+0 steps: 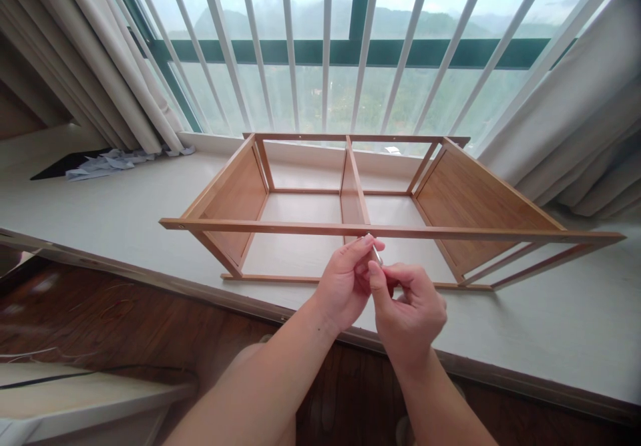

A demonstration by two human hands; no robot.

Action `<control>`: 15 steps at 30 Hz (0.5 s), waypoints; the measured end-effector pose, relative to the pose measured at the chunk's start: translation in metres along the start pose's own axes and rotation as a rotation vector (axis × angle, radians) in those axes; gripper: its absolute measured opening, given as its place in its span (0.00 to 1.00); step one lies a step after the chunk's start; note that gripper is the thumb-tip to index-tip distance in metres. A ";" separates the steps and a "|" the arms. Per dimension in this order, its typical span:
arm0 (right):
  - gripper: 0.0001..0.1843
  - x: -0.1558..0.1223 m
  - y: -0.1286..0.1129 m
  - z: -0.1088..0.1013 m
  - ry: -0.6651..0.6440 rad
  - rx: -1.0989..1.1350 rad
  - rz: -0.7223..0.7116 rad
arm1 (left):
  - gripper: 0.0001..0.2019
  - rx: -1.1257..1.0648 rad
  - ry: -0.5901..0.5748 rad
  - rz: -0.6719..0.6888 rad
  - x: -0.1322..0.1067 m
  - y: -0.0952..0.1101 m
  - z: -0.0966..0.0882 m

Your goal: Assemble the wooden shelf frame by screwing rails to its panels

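Observation:
A wooden shelf frame lies on the pale ledge, with a front rail, two end panels and a divider. At the middle of its front rail, my left hand has its fingers closed on a short, shiny metal rod. My right hand pinches the lower end of the same rod between thumb and forefinger. The rod slants up toward the underside of the rail, near the wooden divider. Fingers cover part of it, and I cannot tell whether its tip sits in the wood.
Behind the frame stands a window with white bars. Curtains hang at the left and right. A grey cloth lies on the ledge at left. A white piece of furniture stands lower left on the dark wooden floor.

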State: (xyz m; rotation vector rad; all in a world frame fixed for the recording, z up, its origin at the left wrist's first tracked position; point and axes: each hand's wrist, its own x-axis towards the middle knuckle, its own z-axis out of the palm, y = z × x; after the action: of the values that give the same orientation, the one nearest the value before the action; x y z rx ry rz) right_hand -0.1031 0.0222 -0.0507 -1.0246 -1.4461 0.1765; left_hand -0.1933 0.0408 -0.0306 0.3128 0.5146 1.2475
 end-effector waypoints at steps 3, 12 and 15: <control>0.08 0.001 -0.004 0.000 -0.036 0.014 0.030 | 0.13 0.025 0.019 0.002 0.000 0.000 0.000; 0.09 -0.002 0.004 0.000 -0.045 0.133 0.095 | 0.11 0.082 -0.016 0.056 -0.001 0.000 -0.002; 0.14 -0.004 0.008 0.003 0.019 0.183 0.135 | 0.11 0.061 -0.018 0.048 -0.001 0.000 -0.001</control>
State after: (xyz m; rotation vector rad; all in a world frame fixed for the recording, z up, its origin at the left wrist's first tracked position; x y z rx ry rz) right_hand -0.1029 0.0255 -0.0594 -0.9709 -1.3177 0.3891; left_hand -0.1944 0.0397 -0.0312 0.3894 0.5323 1.2765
